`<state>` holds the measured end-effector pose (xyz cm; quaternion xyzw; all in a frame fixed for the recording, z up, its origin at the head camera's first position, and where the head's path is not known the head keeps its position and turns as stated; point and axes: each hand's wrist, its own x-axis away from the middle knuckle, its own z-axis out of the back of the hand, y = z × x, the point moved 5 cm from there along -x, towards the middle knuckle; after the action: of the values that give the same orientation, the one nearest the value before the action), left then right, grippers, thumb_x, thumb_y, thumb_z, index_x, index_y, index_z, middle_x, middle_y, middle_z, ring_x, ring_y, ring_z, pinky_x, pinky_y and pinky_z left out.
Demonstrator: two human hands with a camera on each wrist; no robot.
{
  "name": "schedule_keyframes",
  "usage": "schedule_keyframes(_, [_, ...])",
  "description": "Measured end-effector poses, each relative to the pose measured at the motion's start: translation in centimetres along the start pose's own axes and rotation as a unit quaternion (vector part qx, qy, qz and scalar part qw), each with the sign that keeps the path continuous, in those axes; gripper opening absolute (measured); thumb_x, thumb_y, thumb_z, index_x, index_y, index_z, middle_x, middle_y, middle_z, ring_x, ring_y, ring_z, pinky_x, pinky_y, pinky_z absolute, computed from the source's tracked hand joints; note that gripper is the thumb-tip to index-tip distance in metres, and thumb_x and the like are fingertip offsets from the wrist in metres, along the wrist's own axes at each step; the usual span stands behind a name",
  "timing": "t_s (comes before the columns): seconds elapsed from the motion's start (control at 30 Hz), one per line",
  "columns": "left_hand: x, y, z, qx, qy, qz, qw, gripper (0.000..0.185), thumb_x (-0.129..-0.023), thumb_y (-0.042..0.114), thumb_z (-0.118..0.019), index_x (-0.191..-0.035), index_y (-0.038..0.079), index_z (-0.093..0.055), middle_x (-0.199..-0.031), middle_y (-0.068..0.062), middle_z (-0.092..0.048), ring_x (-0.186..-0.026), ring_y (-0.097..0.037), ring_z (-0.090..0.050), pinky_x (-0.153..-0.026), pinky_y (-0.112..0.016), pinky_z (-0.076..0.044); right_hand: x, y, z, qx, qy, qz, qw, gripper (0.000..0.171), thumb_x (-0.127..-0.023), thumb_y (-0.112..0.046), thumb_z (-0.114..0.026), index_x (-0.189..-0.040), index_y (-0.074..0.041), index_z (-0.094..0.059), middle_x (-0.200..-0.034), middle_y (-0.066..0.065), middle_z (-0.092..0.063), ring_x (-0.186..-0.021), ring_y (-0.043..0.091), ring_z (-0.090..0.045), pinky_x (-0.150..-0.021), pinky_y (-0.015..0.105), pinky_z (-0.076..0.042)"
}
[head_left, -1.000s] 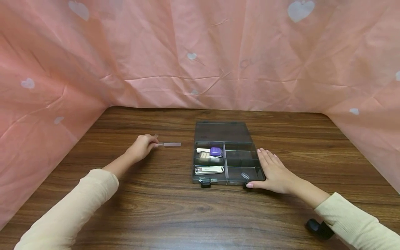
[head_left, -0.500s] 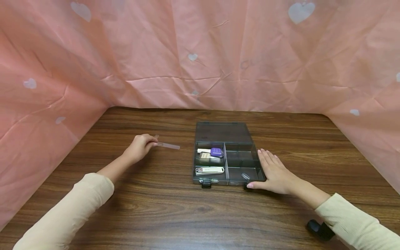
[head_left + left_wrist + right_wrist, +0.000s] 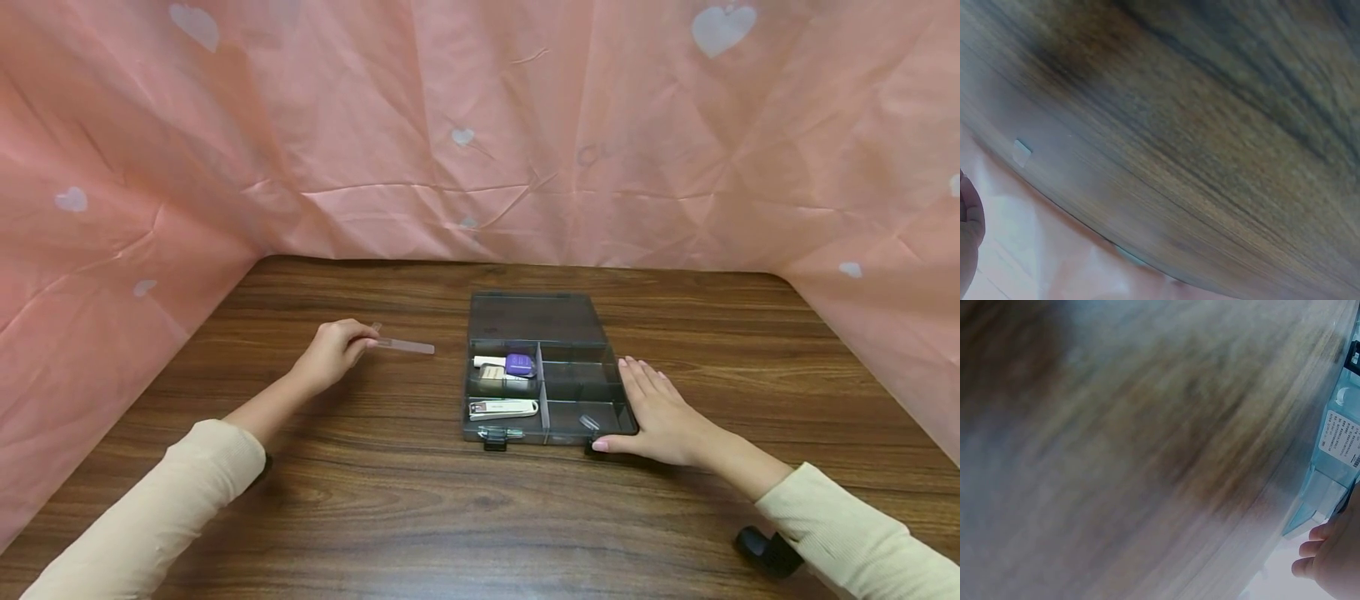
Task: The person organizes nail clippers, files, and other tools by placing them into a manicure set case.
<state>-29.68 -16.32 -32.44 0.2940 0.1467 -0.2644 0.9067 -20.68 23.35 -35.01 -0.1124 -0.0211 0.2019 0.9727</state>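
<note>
My left hand [image 3: 333,354] pinches a flat, translucent pinkish strip [image 3: 408,346] between thumb and fingers, over the table left of the box. Just beyond the fingertips is a small clear piece [image 3: 377,327]. My right hand [image 3: 663,421] rests along the right side of a dark see-through divided box [image 3: 543,390], fingers straight and thumb at its front corner. The box's lid [image 3: 532,318] lies back. Inside are a purple nail polish bottle [image 3: 519,364], a pale bottle [image 3: 492,375] and a nail clipper [image 3: 502,408]. Small clear pieces [image 3: 588,423] lie front right.
The wooden table [image 3: 420,517] ends at a pink curtain [image 3: 510,217] with pale hearts at the back and sides. Two latches, one of them the left latch [image 3: 494,440], hang at the box's front. A black object [image 3: 768,550] shows under the right sleeve.
The strip in my left hand first tilted, its free end swinging nearer me, then swung back to about level. My left hand moved slightly left. My right hand and the box stayed put.
</note>
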Motion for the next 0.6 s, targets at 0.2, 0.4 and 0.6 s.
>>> schedule_keyframes(0.2, [0.2,0.5,0.3,0.003,0.023,-0.006,0.9997,0.012,-0.084,-0.001,-0.062,-0.091,-0.009,-0.068,-0.092,-0.023,-0.068,-0.087,-0.035,-0.066,-0.072,-0.04,-0.055,-0.1,0.1,-0.1,-0.003,-0.002,-0.002,1.0,0.115,-0.073,-0.065,-0.062,-0.141,0.014,-0.015,-0.148,0.034,-0.015,-0.137,0.048,-0.014,-0.109,0.061,-0.015])
schedule_keyframes(0.4, [0.2,1.4,0.2,0.014,0.038,-0.004,0.9992,0.012,-0.083,-0.001,-0.063,-0.091,-0.008,-0.068,-0.092,-0.023,-0.068,-0.086,-0.033,-0.066,-0.071,-0.038,-0.055,-0.1,0.0,-0.1,-0.006,-0.003,-0.001,1.0,0.115,-0.074,-0.065,-0.062,-0.141,0.015,-0.014,-0.148,0.035,-0.015,-0.137,0.048,-0.014,-0.109,0.061,-0.015])
schedule_keyframes(0.6, [0.1,3.0,-0.3,0.04,0.02,0.0,0.999,0.012,-0.085,0.0,-0.062,-0.092,-0.007,-0.068,-0.089,-0.019,-0.068,-0.079,-0.026,-0.065,-0.067,-0.033,-0.054,-0.1,0.0,-0.1,-0.007,-0.005,-0.002,1.0,0.115,-0.074,-0.066,-0.061,-0.141,0.014,-0.014,-0.148,0.034,-0.014,-0.138,0.047,-0.014,-0.109,0.06,-0.015])
